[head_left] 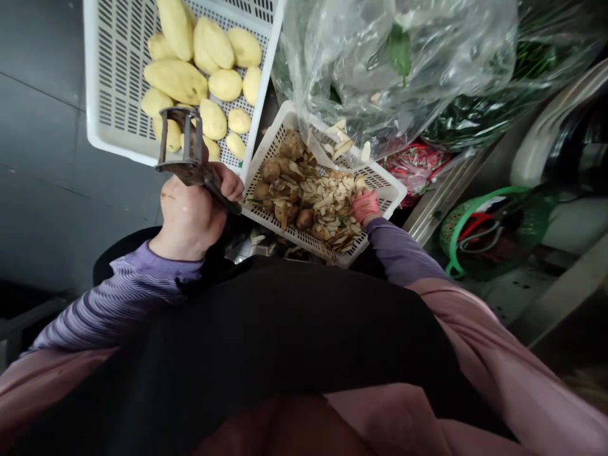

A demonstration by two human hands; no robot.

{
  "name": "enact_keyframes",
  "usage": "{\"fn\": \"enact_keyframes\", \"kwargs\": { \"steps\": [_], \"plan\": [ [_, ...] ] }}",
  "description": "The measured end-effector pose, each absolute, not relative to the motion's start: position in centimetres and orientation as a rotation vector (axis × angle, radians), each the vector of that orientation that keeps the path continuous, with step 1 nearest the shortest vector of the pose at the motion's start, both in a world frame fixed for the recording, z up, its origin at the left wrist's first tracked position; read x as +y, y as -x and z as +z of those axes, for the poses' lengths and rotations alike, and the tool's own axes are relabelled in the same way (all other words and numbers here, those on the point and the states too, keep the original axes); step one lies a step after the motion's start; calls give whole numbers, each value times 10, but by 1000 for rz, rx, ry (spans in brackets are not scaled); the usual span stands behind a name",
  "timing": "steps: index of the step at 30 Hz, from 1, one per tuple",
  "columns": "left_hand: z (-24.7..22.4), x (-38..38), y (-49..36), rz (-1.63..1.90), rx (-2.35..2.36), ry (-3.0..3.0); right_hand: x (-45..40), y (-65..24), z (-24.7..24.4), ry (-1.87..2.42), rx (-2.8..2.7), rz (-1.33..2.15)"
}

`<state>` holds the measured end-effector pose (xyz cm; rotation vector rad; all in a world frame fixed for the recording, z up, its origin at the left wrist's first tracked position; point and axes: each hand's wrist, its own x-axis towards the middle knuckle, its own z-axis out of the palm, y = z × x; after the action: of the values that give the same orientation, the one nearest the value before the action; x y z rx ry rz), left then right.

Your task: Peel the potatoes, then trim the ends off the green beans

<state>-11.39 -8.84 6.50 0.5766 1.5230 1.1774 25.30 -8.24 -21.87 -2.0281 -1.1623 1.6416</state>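
My left hand (192, 212) is closed around the handle of a metal vegetable peeler (190, 142), its wide frame pointing up over the edge of a white crate (114, 149) of peeled potatoes (175, 82). Down in a smaller white basket (304, 239), my right hand (365, 204), in a pinkish-red glove, touches the right side of a heap of potato peelings (330, 199). Its fingers are partly lost among the peelings, so their grip is unclear. Unpeeled brown potatoes (272, 171) lie at the left of that basket.
Clear plastic bags (351, 69) of green leaves overhang the basket's far side. Beyond its right corner lies a bag of red chillies (415, 168). A green colander (446, 237) holding scissors (482, 237) stands at the right, past a metal edge (439, 196).
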Motion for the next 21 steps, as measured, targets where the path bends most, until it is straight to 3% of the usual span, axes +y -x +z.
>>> {"fn": "enact_keyframes", "kwargs": {
  "steps": [6,11,13,17,21],
  "plan": [
    [62,-87,109,1172,1503,-591,-128,-159,-244,2025,-1749,1830],
    [57,-86,106,1112,1534,-475,-137,-119,-254,1610,-2965,1531],
    [57,-86,105,1147,1534,-432,-129,-119,-252,1474,-3207,1478],
    [50,-87,103,1237,1519,-389,-124,-118,-240,1564,-3247,1427],
    [42,-88,105,1207,1507,-369,-124,-140,-222,1849,-2915,1434]
  ]
}}
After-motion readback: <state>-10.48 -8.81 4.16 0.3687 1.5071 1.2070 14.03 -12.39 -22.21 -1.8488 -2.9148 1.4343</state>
